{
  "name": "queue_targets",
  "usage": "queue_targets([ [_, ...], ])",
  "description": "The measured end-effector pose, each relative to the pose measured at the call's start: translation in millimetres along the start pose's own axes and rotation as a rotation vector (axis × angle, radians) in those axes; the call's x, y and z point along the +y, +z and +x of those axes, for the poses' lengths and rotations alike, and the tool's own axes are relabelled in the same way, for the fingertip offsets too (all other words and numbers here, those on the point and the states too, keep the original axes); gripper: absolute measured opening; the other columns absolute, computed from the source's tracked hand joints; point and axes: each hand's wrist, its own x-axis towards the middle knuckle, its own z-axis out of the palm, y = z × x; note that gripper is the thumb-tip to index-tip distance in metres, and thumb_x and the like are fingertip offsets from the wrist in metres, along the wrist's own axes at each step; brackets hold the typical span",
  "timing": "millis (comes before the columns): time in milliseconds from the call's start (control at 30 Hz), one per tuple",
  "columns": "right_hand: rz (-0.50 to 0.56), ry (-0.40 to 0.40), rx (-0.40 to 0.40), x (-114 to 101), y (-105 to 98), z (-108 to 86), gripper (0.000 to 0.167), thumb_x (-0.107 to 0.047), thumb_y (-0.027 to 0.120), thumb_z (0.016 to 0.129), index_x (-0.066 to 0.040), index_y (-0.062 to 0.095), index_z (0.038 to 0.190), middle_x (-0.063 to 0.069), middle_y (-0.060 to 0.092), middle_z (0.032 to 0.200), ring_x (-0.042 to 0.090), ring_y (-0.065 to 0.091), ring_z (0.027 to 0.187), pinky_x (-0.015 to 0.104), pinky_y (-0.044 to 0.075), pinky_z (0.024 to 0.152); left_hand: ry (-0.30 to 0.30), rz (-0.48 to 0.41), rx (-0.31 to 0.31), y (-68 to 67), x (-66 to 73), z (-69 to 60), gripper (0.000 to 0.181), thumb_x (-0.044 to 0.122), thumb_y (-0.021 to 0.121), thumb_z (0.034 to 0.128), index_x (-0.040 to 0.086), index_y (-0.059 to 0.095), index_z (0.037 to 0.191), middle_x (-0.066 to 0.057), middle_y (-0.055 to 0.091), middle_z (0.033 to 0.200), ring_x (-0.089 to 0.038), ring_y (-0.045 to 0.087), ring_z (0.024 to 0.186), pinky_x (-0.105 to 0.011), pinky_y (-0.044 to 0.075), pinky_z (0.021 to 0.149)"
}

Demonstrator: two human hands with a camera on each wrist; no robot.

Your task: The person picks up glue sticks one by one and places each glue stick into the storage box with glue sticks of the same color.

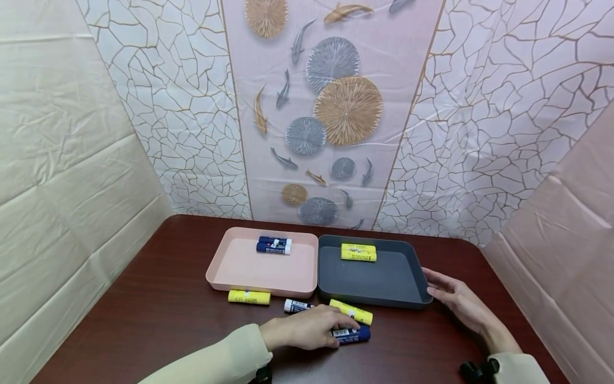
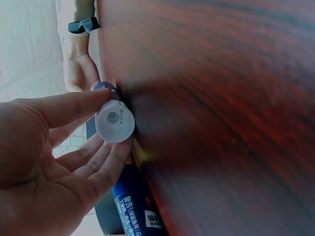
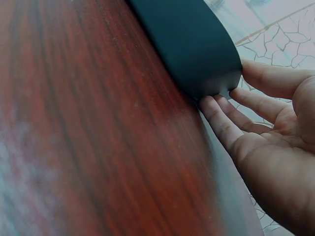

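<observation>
My left hand (image 1: 312,326) pinches a dark blue glue stick (image 1: 352,334) lying on the table; in the left wrist view its round white end (image 2: 115,122) faces the camera between thumb and fingers. Just behind it lies a yellow glue stick (image 1: 352,312). A second blue glue stick (image 1: 296,305) with a white end is partly covered by the hand. At the dark grey tray (image 1: 374,290), my right hand (image 1: 460,301) touches the right wall with nearly straight fingers, seen closely in the right wrist view at the tray's corner (image 3: 216,73).
Left of the grey tray stands a pink tray (image 1: 240,269) holding blue glue sticks (image 1: 273,248). Yellow glue sticks (image 1: 358,256) lie inside the grey tray. Another yellow glue stick (image 1: 249,297) rests before the pink tray. A patterned cloth (image 1: 316,160) hangs behind the table.
</observation>
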Motion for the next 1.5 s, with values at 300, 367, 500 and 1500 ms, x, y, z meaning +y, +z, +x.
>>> queue_targets([
  [300, 0.004, -0.001, 0.005, 1, 2, -1.6, 0.066, -0.014, 0.057, 0.108, 0.004, 0.024, 0.163, 0.021, 0.037, 0.161, 0.002, 0.058, 0.127, 0.021, 0.050, 0.098, 0.015, -0.013, 0.002, 1.0, -0.3, -0.4, 0.048, 0.009, 0.072, 0.0978, 0.026, 0.065, 0.142, 0.011, 0.063, 0.134, 0.001, 0.054, 0.118, -0.024, 0.047, 0.099],
  [367, 0.007, 0.001, 0.006, 1, 2, -2.0, 0.066, -0.014, 0.057, 0.108, 0.003, 0.024, 0.163, 0.022, 0.036, 0.162, 0.002, 0.058, 0.126, 0.021, 0.050, 0.098, 0.014, -0.025, 0.004, 0.7, -0.8, -1.0, 0.048, 0.009, 0.071, 0.0982, 0.026, 0.064, 0.142, 0.012, 0.062, 0.135, 0.001, 0.054, 0.119, -0.026, 0.047, 0.101],
  [500, 0.010, 0.011, 0.006, -1, 3, -2.2, 0.066, -0.014, 0.057, 0.108, 0.003, 0.024, 0.163, 0.028, 0.029, 0.163, 0.000, 0.057, 0.126, 0.021, 0.051, 0.098, 0.006, -0.042, 0.027, -2.3, -1.7, -3.6, 0.048, 0.009, 0.069, 0.0992, 0.027, 0.064, 0.143, 0.011, 0.061, 0.137, 0.000, 0.053, 0.121, -0.029, 0.045, 0.105],
  [1500, 0.019, -0.010, -0.011, 0, 0, 0.3, 0.065, -0.013, 0.055, 0.109, 0.002, 0.023, 0.163, 0.032, 0.024, 0.164, 0.003, 0.058, 0.127, 0.023, 0.051, 0.099, -0.046, -0.133, 0.326, -81.5, -43.3, -36.3, 0.050, -0.003, 0.071, 0.0923, 0.014, 0.066, 0.139, 0.000, 0.068, 0.114, -0.015, 0.064, 0.105, -0.035, 0.053, 0.090],
])
